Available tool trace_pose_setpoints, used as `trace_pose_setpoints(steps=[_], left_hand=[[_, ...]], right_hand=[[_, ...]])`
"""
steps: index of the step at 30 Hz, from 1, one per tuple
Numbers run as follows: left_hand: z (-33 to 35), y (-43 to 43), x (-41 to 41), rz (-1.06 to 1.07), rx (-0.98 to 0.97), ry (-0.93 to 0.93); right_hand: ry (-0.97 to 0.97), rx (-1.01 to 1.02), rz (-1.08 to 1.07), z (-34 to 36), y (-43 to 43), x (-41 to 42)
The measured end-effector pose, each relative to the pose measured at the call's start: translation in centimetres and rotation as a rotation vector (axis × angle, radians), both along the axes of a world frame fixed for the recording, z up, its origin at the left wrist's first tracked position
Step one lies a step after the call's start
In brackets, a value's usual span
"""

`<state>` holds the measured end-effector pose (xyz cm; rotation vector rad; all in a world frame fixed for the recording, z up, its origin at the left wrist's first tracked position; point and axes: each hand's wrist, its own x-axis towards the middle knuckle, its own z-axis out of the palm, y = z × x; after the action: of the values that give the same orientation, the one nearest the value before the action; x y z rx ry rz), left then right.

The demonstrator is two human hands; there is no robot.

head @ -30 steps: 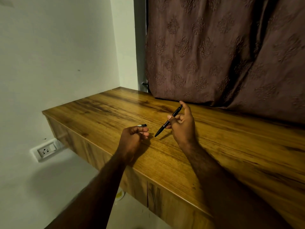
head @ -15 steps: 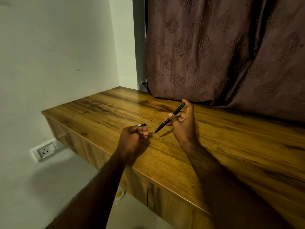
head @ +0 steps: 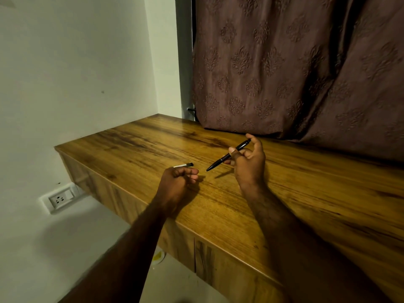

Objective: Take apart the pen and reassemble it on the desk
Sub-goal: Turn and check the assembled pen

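My right hand [head: 249, 162] grips a slim black pen [head: 227, 157] above the wooden desk [head: 135, 147]. The pen slants, its tip pointing down and left toward my left hand, and its clicker end lies by my raised index finger. My left hand [head: 178, 180] rests on the desk near the front edge with its fingers curled in. A short white-and-black pen piece [head: 183, 165] shows just beyond its knuckles. I cannot tell whether the fingers hold that piece or it lies on the desk.
A brown patterned curtain [head: 295, 73] hangs along the back of the desk. A white wall [head: 76, 73] stands to the left, with a socket [head: 60, 199] low down below the desk's left edge.
My right hand has lifted the pen slightly, so its tip sits a little higher above the desk. My left hand and the small piece have stayed put.
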<state>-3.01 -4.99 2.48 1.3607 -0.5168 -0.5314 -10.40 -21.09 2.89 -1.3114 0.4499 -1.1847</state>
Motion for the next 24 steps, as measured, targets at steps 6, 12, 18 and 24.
trace_pose_setpoints(steps=[6,12,18,24], left_hand=[[-0.3,0.1,0.1,0.025,0.054,-0.076],[0.1,0.1,0.0,-0.033,0.002,0.035],[0.3,0.2,-0.4,-0.039,-0.035,0.049],[0.6,0.3,-0.9,-0.029,-0.028,0.027]], right_hand=[[0.0,-0.005,0.035,0.2,0.3,-0.1],[-0.036,-0.011,0.014,0.6,0.5,-0.2],[-0.018,-0.049,-0.012,0.6,0.6,-0.2],[0.007,-0.131,0.003,0.8,0.9,-0.2]])
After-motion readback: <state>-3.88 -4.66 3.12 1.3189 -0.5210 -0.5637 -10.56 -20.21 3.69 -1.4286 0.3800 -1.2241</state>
